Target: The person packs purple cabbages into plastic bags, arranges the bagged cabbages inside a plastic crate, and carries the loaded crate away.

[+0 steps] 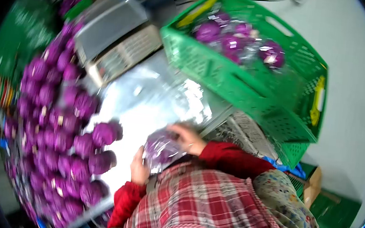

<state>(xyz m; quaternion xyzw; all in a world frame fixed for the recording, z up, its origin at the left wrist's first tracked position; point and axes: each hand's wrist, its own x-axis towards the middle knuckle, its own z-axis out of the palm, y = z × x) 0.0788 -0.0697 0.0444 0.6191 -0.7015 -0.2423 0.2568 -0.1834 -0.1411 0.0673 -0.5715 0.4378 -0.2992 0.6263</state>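
A purple cabbage in a clear plastic bag (pixel 161 149) is between my two hands, close to my body over the shiny table top (pixel 144 94). My left hand (pixel 140 167) presses on its left side, fingers pointing up along the bag. At the upper right of the cabbage, my right hand (pixel 189 138) has its fingers bent onto the plastic. Motion blurs the fingertips. To the left lies a large heap of unwrapped purple cabbages (pixel 55 138); the nearest loose cabbage (pixel 104 134) sits a short way from my left hand.
A weighing scale (pixel 122 47) stands at the table's back left. On the right, a green crate (pixel 238 86) with yellow handles holds several bagged cabbages (pixel 232 41). Beneath it is a grey-white patterned surface (pixel 247 132). More green crates (pixel 336 217) sit low at the right.
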